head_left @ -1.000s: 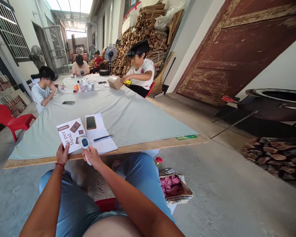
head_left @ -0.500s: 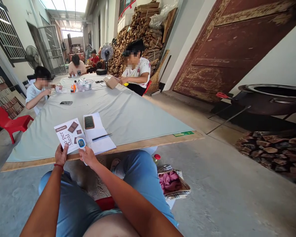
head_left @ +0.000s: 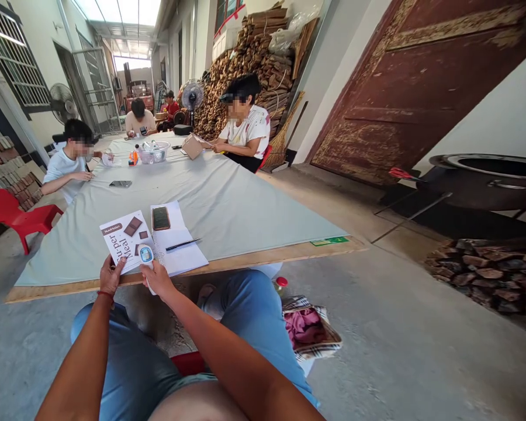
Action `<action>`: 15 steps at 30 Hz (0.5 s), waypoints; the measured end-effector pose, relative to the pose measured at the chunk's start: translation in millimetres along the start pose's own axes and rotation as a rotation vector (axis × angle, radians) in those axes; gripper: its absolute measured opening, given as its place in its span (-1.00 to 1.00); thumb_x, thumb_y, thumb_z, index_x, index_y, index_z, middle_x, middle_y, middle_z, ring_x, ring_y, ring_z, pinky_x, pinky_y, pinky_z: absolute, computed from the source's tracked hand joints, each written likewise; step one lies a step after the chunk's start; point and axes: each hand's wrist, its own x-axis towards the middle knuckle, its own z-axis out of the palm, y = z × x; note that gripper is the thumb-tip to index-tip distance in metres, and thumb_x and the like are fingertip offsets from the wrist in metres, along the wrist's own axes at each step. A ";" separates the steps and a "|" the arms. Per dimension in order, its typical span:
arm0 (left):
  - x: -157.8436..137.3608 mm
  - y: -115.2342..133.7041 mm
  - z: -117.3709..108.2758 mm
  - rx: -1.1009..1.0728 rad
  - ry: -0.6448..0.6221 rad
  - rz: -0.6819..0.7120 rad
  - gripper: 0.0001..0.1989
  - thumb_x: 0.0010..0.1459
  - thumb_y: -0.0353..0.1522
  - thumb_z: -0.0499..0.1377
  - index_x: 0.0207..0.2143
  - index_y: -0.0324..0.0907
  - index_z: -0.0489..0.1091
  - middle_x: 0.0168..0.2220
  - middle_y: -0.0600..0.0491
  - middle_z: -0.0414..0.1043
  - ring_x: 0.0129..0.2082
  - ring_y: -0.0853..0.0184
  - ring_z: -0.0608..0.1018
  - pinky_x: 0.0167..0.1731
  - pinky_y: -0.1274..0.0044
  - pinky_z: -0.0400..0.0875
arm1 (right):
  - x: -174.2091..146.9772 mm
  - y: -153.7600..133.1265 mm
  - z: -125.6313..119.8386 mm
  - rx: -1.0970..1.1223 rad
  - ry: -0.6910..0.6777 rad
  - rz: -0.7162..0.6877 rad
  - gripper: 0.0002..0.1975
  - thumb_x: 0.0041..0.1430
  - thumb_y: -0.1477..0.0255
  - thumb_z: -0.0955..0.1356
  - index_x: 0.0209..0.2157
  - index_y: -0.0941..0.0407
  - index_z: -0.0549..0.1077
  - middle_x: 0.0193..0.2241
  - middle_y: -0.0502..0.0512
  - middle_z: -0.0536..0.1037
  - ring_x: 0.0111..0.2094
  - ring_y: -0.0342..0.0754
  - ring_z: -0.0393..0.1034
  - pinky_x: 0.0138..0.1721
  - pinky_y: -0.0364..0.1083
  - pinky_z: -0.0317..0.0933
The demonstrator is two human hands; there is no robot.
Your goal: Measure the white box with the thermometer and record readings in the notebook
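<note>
My left hand (head_left: 110,276) is closed on the lower left edge of a flat white printed booklet (head_left: 121,234), with chocolate pictures and the words "Nutrimotion" and "Meal". In my right hand (head_left: 156,277) is a white handheld infrared thermometer (head_left: 146,255), gripped by its handle, its small screen glowing blue towards me. The thermometer's head overlaps the booklet's lower right corner; whether they touch I cannot tell. Just right of the booklet lies an open notebook (head_left: 188,260), with a dark phone (head_left: 161,218) at its top and a black pen (head_left: 183,244) across it.
A cloth-covered table (head_left: 236,216) stretches away from me. Farther along it are another phone (head_left: 120,183), a clear plastic basket (head_left: 153,154) of items and a cardboard box (head_left: 193,146). Several people sit around it. An open checked bag (head_left: 328,346) rests by my right leg.
The thermometer's screen has turned from dark to bright blue. Both hands keep their grips. The person at the left has lowered a hand towards the table, and the view has shifted slightly.
</note>
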 end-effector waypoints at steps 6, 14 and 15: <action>4.2 -5.5 -2.1 -0.037 0.006 -0.026 -0.34 -0.20 0.06 0.31 -0.17 -0.23 0.43 -0.20 -0.10 0.56 -0.22 0.15 0.54 -0.14 0.32 0.45 | -11.3 -10.3 -4.4 -0.010 -0.001 0.031 -0.90 0.09 0.37 0.32 -0.44 0.09 0.34 -0.67 -0.14 0.35 -0.57 -0.13 0.29 -0.47 -0.15 0.14; 4.9 -11.4 1.9 -0.050 0.215 -0.062 -0.25 -0.20 -0.16 0.39 0.01 -0.23 0.19 -0.09 -0.13 0.41 -0.17 0.17 0.55 -0.13 0.29 0.49 | -18.3 -16.9 -45.8 0.071 0.116 -0.143 -0.78 0.02 0.22 0.35 -0.39 0.07 0.39 -0.59 -0.10 0.39 -0.50 -0.11 0.29 -0.45 -0.15 0.16; 5.9 -11.8 3.5 -0.030 0.262 -0.062 -0.24 -0.20 -0.20 0.40 0.02 -0.24 0.18 -0.06 -0.15 0.37 -0.12 0.13 0.53 -0.08 0.26 0.47 | -17.7 -18.7 -52.2 0.096 0.139 -0.145 -0.75 0.01 0.19 0.36 -0.38 0.07 0.39 -0.59 -0.10 0.39 -0.51 -0.10 0.28 -0.46 -0.15 0.17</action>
